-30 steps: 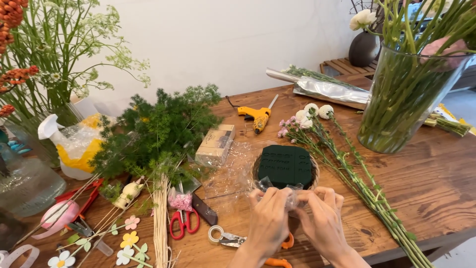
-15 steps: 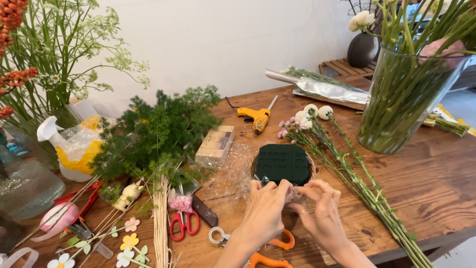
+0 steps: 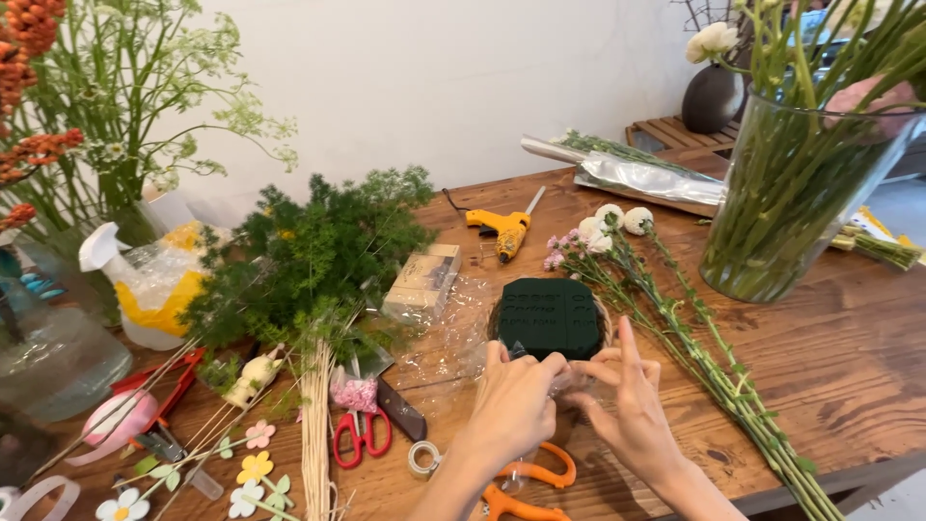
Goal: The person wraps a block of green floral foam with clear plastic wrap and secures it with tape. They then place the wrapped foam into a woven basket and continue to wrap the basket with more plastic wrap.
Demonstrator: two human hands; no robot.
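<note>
Two bare hands meet at the table's near edge: left hand (image 3: 516, 405) and right hand (image 3: 627, 405), fingertips pinching clear crinkled cellophane wrap (image 3: 453, 338) against the dark green floral foam block (image 3: 550, 316) just beyond. Orange-handled scissors (image 3: 526, 482) lie beneath the wrists; farther back rests a yellow glue gun (image 3: 502, 230).

Greens, yellows and reds on a brown wooden table

The floral foam block (image 3: 550, 316) is dark green; the glue gun (image 3: 503, 230) near the table's far edge is yellow with a black cord. Red-handled scissors (image 3: 361, 436) lie toward the near edge, orange-handled scissors (image 3: 526, 480) right at it. The stems (image 3: 675, 328) are green with white and pale pink blooms. The feathery foliage (image 3: 313, 256) is deep green. The wooden table (image 3: 849, 357) is warm brown, streaked with grain.
</note>
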